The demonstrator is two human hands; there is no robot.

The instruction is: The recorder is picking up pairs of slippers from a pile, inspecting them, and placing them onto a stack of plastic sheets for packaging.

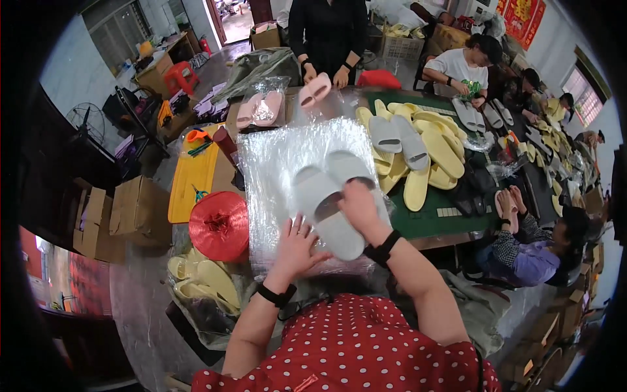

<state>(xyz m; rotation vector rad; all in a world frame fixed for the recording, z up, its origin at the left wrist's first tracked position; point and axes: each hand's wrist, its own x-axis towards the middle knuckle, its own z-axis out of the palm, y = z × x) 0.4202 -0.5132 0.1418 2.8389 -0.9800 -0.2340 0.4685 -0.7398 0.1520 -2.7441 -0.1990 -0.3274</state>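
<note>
A light grey slipper (342, 236) lies over a stack of clear plastic bags (269, 166) in front of me, its toe pointing away. Beside its toe, a second grey slipper (349, 164) is partly covered by my right hand (362, 208). The fingers of that hand curl at the strap opening of the nearer slipper and grip it; some fingertips are hidden. My left hand (295, 251) rests with fingers spread on the plastic, just left of the slipper's heel.
Yellow slippers (443, 149) with a grey pair on top lie on the green mat (450, 219) to the right. A red roll of plastic twine (219, 225) stands at left. Across the table, a person's hand (341, 77) is near pink slippers (315, 91). Co-workers sit along the right.
</note>
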